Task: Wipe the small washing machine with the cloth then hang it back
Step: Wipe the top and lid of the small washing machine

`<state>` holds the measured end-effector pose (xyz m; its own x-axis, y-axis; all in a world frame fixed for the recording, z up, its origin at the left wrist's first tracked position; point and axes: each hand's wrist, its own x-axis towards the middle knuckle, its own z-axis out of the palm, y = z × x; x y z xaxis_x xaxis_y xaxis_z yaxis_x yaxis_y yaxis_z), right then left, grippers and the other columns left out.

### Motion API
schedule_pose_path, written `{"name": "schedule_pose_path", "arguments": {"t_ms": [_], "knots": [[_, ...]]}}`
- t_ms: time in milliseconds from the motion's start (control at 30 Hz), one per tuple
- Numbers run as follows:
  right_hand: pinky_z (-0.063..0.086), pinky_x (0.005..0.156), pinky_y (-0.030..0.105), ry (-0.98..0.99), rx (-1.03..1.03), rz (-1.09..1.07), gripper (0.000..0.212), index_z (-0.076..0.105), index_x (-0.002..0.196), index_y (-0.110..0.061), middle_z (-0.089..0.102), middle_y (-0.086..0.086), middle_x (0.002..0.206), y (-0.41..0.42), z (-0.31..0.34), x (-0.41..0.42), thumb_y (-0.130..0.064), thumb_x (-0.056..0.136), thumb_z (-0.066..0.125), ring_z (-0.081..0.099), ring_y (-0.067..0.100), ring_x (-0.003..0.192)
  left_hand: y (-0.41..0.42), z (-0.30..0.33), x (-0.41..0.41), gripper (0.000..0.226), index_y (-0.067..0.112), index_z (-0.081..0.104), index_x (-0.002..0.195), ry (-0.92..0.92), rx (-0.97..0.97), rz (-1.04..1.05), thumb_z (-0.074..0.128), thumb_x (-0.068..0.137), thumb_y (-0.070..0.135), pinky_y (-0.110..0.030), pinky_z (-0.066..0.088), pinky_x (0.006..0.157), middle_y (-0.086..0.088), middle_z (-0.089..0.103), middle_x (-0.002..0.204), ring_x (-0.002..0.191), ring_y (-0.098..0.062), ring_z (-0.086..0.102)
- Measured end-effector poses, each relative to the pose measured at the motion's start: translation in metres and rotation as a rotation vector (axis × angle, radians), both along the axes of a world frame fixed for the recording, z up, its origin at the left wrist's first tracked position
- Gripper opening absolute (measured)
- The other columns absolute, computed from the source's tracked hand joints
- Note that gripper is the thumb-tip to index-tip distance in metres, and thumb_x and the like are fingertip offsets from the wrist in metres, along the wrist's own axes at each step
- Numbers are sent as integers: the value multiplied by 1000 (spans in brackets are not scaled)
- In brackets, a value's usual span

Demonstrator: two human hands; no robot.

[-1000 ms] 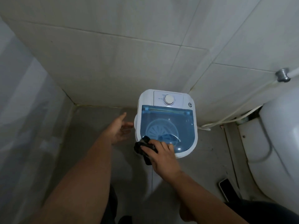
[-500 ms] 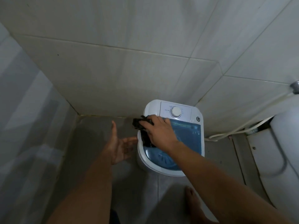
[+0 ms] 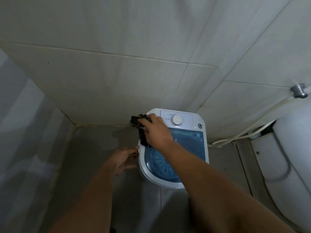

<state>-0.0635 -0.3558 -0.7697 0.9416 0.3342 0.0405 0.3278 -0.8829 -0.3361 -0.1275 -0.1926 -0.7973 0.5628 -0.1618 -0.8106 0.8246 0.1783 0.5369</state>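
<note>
Cloth (image 3: 140,128) bunched under right hand (image 3: 155,132) fingers on washing machine (image 3: 198,118) rear-left corner; left hand (image 3: 122,159) loosely spread beside it.

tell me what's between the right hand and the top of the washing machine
In the head view, the dark cloth lies between them: the right hand presses it onto the washing machine at its back left corner, left of the dial.
</note>
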Motion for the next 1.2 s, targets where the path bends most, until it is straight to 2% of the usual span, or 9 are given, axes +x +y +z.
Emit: {"name": "schedule_pose_path", "arguments": {"t_ms": [200,300,433,533,600,733,967,1100,1200], "knots": [[46,77,45,-131,-138,228,53,59,133,-27,58,13,121,-22,-1,-16,-18,82,70,54,36,99,-2,-2,-6,34,5,67,124,-23,32,-34,68,94,21,-42,61,85,-16,73,121,112,-28,69],[43,79,44,-175,-212,28,57,56,136,-30,57,12,123,-36,10,25,-17,82,69,54,37,104,-2,-2,-8,45,-1,63,127,-27,44,-35,73,91,23,-36,62,77,-17,73,121,111,-28,70],[41,88,46,-100,-155,-278,50,49,142,-26,52,15,127,-47,17,60,-15,93,55,49,37,111,1,-3,-7,44,-2,64,125,-47,49,-55,74,89,22,-38,61,86,-16,75,116,108,-28,72],[45,88,48,-106,-75,-357,49,51,140,-24,54,16,125,-31,8,50,-15,92,55,50,39,110,1,-4,-4,38,-1,65,123,-52,66,-66,72,91,17,-43,58,94,-19,74,117,111,-32,71],[47,83,47,-130,-56,-249,55,55,138,-25,56,17,124,-12,-3,32,-14,85,64,53,40,106,2,-7,-1,38,-1,65,123,-38,66,-66,73,90,16,-48,54,100,-21,72,120,114,-35,69],[44,75,42,-158,-196,199,60,60,134,-27,60,15,118,7,-12,4,-20,76,75,55,37,98,2,-10,-1,37,2,68,120,-33,75,-74,76,88,18,-47,54,101,-20,73,119,113,-33,69],[40,84,46,-128,-258,-174,67,49,143,-25,53,16,127,-34,14,35,-12,80,65,50,38,109,1,-3,-6,35,2,67,120,-39,74,-63,73,90,17,-47,54,100,-19,75,115,110,-32,71],[42,80,45,-119,-270,20,64,54,137,-29,56,12,126,-14,5,-4,-15,76,69,54,37,102,9,-3,-6,25,7,69,118,56,-42,6,58,98,17,-45,50,104,-15,74,118,114,-31,67],[44,83,45,-123,-262,261,59,53,136,-32,56,10,131,-10,-2,-59,-22,80,70,53,35,104,21,6,-7,23,6,66,106,59,42,167,47,102,19,-42,50,93,-13,68,104,93,-26,64]]}}
